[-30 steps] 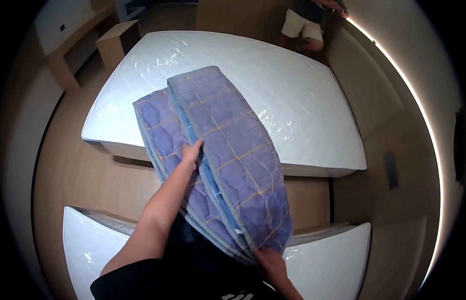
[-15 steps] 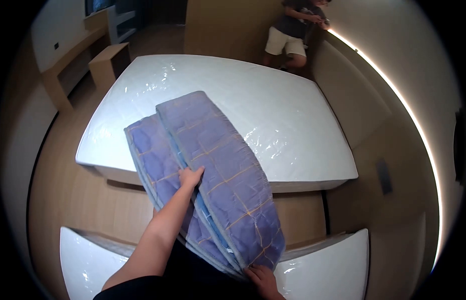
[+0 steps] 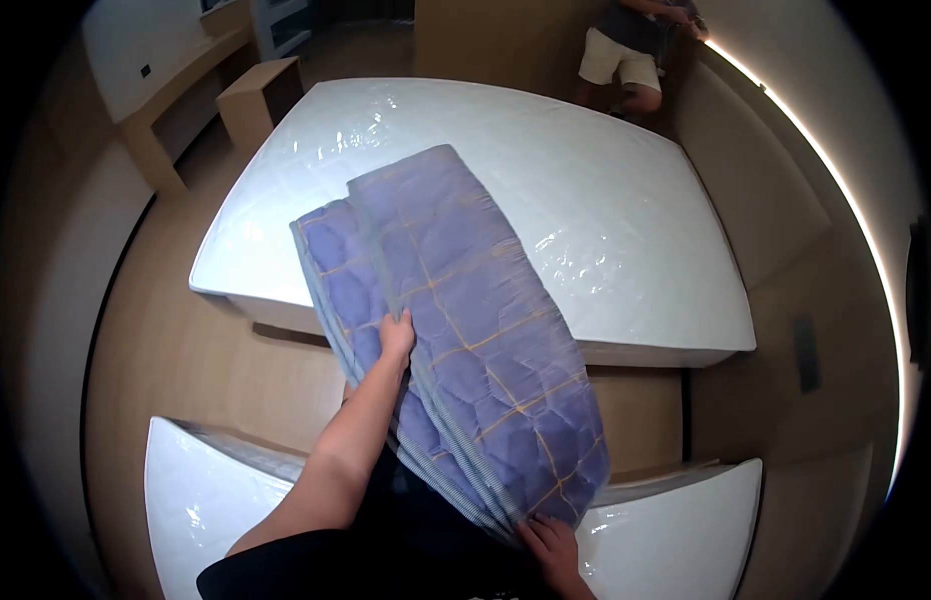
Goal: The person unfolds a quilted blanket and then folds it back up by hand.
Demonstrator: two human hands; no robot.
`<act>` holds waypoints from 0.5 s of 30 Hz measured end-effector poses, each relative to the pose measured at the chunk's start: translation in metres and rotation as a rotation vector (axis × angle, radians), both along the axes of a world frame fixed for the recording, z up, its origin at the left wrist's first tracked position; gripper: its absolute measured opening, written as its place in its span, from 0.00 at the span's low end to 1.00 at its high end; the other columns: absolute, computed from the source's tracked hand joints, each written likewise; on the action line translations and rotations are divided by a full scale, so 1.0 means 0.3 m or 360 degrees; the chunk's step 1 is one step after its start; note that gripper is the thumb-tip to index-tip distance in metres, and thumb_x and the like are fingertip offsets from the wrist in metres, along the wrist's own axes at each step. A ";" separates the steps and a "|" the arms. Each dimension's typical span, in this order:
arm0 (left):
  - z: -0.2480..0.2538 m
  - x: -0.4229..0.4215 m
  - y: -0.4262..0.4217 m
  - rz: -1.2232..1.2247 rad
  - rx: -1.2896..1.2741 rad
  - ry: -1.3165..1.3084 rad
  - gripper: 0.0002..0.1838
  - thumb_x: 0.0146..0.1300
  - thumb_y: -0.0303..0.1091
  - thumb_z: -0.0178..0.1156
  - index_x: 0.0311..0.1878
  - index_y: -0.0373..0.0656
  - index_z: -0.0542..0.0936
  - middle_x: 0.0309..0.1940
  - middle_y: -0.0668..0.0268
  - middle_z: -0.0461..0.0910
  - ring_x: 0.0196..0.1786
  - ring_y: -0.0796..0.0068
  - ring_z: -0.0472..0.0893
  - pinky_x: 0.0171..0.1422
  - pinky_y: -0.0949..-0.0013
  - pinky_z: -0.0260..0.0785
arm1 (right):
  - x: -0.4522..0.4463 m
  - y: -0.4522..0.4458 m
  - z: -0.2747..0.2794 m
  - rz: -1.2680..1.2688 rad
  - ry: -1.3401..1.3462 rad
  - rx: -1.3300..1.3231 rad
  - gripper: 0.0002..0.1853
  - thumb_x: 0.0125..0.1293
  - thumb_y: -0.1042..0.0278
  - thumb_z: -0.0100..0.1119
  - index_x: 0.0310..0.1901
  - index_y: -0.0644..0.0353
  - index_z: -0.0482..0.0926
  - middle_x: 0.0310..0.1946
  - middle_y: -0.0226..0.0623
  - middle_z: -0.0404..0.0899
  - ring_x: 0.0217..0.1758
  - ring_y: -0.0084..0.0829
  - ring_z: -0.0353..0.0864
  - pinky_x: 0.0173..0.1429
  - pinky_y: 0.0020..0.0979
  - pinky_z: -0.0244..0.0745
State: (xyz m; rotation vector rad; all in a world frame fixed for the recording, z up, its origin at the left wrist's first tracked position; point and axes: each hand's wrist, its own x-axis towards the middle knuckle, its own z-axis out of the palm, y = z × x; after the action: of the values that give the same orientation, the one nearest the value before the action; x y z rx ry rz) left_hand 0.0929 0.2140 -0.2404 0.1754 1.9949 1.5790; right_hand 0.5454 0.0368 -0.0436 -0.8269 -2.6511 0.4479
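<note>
A folded quilted pad (image 3: 495, 330), purple with yellow grid lines and grey striped edging, slants across the middle in front of me. Its far end overlaps a white mattress (image 3: 635, 230) covered in shiny plastic. My left hand (image 3: 396, 337) is closed on the edge of the pad's upper fold, about halfway along. Near my body, my right hand (image 3: 551, 548) grips the pad's close corner, its fingers on top and the thumb hidden. The lower layer of the pad shows to the left of my left hand.
Close to me lies a second plastic-covered white mattress (image 3: 675, 530), partly behind the pad. Wooden floor (image 3: 255, 385) shows between the mattresses. At the far right stands a person (image 3: 625, 55) in light shorts. A wooden desk (image 3: 150, 140) and stool (image 3: 260, 100) are at the far left.
The whole scene has shifted right in view as my head turned. The blue gap between the pad's layers has narrowed beside my left hand. Both hands keep hold of the pad.
</note>
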 end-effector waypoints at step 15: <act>0.490 -0.102 0.017 -0.0199 0.0756 0.0511 0.14 0.68 0.35 0.63 0.49 0.33 0.78 0.43 0.60 0.82 0.45 0.71 0.79 0.52 0.66 0.71 | 0.060 -0.050 -0.067 -0.0062 -0.0017 -0.0017 0.29 0.51 0.71 0.63 0.59 0.59 0.78 0.55 0.47 0.80 0.61 0.50 0.77 0.65 0.52 0.71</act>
State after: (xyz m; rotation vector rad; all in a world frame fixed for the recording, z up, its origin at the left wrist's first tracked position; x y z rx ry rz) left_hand 0.0623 0.2192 -0.0935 0.7657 1.7495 2.0151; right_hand 0.5634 0.0220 -0.0637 -0.8853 -2.6393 0.4497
